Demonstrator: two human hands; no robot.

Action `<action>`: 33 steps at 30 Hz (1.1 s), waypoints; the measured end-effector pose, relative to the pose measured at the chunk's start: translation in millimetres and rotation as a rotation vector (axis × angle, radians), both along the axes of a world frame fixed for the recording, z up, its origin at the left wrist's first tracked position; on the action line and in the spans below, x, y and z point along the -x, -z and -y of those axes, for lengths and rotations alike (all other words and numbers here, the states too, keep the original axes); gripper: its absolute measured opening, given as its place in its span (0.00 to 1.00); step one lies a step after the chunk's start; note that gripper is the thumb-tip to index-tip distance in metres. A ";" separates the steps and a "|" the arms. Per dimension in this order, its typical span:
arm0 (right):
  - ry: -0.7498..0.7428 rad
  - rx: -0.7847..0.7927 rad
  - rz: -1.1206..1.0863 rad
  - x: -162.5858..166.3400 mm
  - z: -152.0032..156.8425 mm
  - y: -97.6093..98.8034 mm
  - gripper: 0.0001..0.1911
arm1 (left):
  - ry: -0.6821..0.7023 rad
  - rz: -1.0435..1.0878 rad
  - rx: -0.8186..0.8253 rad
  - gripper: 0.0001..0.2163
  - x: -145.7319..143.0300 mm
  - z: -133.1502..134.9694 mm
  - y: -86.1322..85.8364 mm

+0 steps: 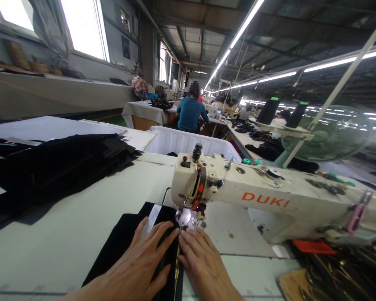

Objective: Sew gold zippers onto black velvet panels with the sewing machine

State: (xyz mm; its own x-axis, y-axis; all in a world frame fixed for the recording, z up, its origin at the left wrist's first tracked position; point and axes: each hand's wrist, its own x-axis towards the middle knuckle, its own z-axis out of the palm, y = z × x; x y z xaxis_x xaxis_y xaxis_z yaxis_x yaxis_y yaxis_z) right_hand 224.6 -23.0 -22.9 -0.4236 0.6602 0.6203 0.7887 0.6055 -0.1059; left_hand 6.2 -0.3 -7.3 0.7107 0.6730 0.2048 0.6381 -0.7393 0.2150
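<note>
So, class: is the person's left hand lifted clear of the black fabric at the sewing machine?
No: the left hand lies flat on the black fabric just before the sewing machine, beside the right hand.

Bright windows (81,27) and ceiling tubes (238,31) glare; edges bend, slightly blurred.

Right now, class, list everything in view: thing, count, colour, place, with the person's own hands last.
sewing machine: one, cream, orange lettering, centre right.
black fabric piece: one, under both hands.
gold zipper strip: one, between the hands.
fabric stack: one, black, left.
table: one, pale, beneath everything.
fan: one, green, right.
thread cones: two, black, green-capped.
co-worker: one, teal top, back turned.
left hand: flat on fabric.
right hand: flat beside zipper.
</note>
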 end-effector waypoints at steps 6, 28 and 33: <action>0.013 -0.075 0.030 1.7 -10.8 3.6 0.16 | 0.035 0.054 -0.058 0.28 0.5 -6.6 0.1; 0.149 -0.229 0.087 7.1 -28.6 19.8 0.20 | 0.061 0.032 -0.108 0.31 -5.1 -31.6 0.5; 0.151 -0.216 0.078 7.0 -28.2 20.1 0.19 | 0.055 0.060 -0.139 0.31 -9.0 -30.9 2.4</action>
